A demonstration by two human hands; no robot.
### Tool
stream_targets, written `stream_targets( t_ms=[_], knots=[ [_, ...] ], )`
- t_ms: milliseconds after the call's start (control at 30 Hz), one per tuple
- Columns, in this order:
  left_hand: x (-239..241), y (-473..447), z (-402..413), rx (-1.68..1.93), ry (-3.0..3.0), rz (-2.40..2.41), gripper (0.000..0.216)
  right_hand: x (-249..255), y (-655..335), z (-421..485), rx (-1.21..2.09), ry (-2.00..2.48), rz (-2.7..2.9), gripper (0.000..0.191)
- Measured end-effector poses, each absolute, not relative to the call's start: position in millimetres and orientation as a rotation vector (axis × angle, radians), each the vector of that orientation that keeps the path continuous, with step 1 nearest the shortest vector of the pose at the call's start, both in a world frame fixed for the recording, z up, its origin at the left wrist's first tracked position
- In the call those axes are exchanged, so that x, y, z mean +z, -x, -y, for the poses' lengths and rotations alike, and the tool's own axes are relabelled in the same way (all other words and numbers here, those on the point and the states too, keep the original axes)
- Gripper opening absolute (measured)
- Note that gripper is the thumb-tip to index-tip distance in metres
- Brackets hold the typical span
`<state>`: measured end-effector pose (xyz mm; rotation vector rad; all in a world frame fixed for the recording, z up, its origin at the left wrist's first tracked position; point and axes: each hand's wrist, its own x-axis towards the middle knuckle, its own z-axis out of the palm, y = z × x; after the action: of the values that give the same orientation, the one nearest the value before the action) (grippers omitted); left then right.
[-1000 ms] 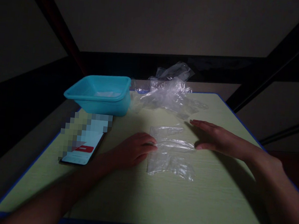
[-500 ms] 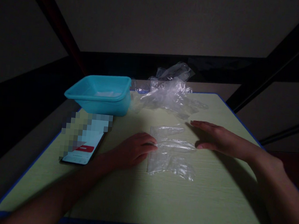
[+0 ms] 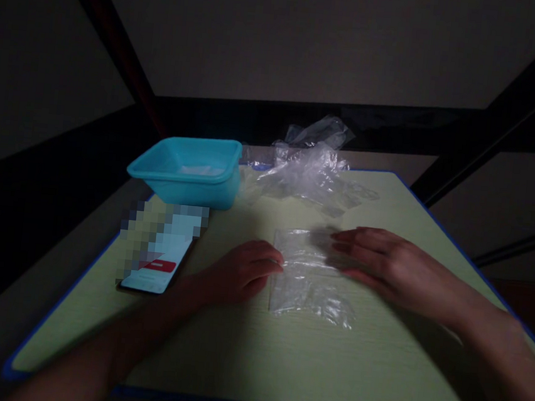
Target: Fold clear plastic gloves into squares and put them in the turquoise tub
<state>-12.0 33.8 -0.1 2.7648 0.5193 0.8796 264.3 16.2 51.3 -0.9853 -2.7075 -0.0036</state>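
A clear plastic bag [image 3: 309, 286] lies flat in the middle of the pale green table [image 3: 280, 359]. My left hand [image 3: 241, 272] rests with curled fingers pressing the bag's left edge down. My right hand [image 3: 384, 262] lies flat with fingers stretched out on the bag's upper right part. The light is dim.
A turquoise plastic tub [image 3: 189, 171] stands at the back left. A heap of crumpled clear plastic bags [image 3: 313, 167] lies at the back middle. A phone [image 3: 161, 247] with a lit screen lies left of my left hand. Dark bars and a wall are behind the table.
My right hand has moved left and down onto the bag, where it was hovering off the bag's right side. The left hand has stayed put.
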Motion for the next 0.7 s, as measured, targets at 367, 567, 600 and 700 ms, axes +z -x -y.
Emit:
stream_targets(
  t_ms=[367,567,600,700],
  knots=[
    [13.1,19.6,-10.6,0.633,-3.067,-0.354,0.016,35.1,-224.6,2.1,-0.032,0.581,2.831,0.023],
    [17.3,14.5,-5.1,0.485,-3.236,-0.335,0.021,32.2,-224.3,-0.5,-0.076,0.526,2.792,0.027],
    [17.5,13.8,-4.4,0.472,-3.262,-0.331,0.023,31.7,-224.0,-0.5,-0.086,0.521,2.786,0.028],
    [17.6,12.5,-2.5,0.451,-3.310,-0.317,0.024,30.6,-223.5,-1.0,-0.121,0.499,2.757,0.030]
  ],
)
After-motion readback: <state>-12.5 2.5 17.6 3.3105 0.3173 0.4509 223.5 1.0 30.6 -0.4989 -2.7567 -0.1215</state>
